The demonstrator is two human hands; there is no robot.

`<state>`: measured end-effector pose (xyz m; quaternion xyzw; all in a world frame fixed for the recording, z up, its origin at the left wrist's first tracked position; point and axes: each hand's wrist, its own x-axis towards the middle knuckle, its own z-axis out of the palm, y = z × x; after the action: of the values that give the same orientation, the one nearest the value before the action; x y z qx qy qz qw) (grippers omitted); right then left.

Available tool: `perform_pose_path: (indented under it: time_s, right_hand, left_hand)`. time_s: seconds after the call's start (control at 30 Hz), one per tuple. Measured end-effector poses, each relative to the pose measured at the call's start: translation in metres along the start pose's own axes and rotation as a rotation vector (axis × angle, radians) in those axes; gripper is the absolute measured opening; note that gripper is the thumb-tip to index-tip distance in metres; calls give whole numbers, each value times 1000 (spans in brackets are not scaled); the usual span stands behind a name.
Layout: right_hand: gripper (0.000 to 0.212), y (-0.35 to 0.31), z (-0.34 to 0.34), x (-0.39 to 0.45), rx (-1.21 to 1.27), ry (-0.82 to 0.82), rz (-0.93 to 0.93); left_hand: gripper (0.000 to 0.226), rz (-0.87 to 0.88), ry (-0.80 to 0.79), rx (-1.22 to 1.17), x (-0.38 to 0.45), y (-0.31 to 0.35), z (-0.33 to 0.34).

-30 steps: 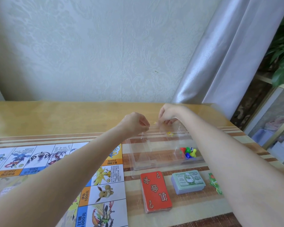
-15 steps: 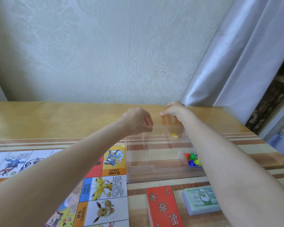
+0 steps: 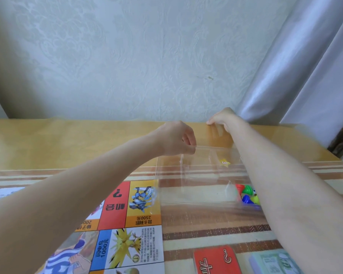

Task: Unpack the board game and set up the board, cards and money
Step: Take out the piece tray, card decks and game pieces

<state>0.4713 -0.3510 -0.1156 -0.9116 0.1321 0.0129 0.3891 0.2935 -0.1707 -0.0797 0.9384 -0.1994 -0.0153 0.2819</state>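
Two hands at a clear plastic box, board game partly laid out.

Left hand pinches the box's far-left rim; right hand grips the raised clear lid. Coloured pawns sit in the near-right compartment, yellow star sticker on the far side. Game board lies left; red card stack and green money stack near edge.

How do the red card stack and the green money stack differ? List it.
The red card stack is bright red with a printed question mark; the green money stack is pale green with banknote artwork. The red card stack lies nearer the game board; the green money stack sits to its right. Both lie flat on the table, untouched, cut off by the frame's bottom edge.
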Motion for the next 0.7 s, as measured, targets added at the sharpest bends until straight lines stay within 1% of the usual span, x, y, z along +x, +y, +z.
perform_pose_path:
  time_s: [0.07, 0.13, 0.2, 0.27, 0.37, 0.43, 0.5, 0.53, 0.57, 0.63, 0.7]
  right_hand:
    - [60, -2, -2, -2, 74, 5, 14]
    - [53, -1, -3, -3, 138, 49, 2]
    - [33, -1, -6, -11, 168, 97, -34]
    - [9, -7, -18, -28, 147, 108, -104]
    - [25, -19, -53, -62, 152, 89, -234]
    - [24, -22, -81, -95, 129, 1, -284]
    - [19, -18, -107, -130, 37, -180, -299]
    - [17, -14, -119, -148, -19, -284, -290]
    - [14, -9, -131, -166, -82, -380, -271]
    - [10, 2, -150, -198, -223, -519, -215]
    - [9, 14, -165, -227, -362, -631, -164]
  left_hand:
    - [6, 4, 14, -3, 0, -1, 2]
    - [6, 2, 21, -18, 0, -2, 3]
    - [7, -4, 24, -26, 0, -2, 3]
    - [9, -10, 26, -15, -2, -1, 2]
    - [12, -29, -5, 23, -6, 4, 0]
    - [17, -46, 10, 50, -11, 9, -2]
    - [23, -34, 99, 52, -18, 19, -1]
    - [25, -3, 140, 56, -20, 28, 2]
    - [26, 39, 148, 79, -23, 36, 7]
    - [30, 107, 75, 192, -26, 53, 24]
    - [32, 92, -7, 344, -26, 63, 46]
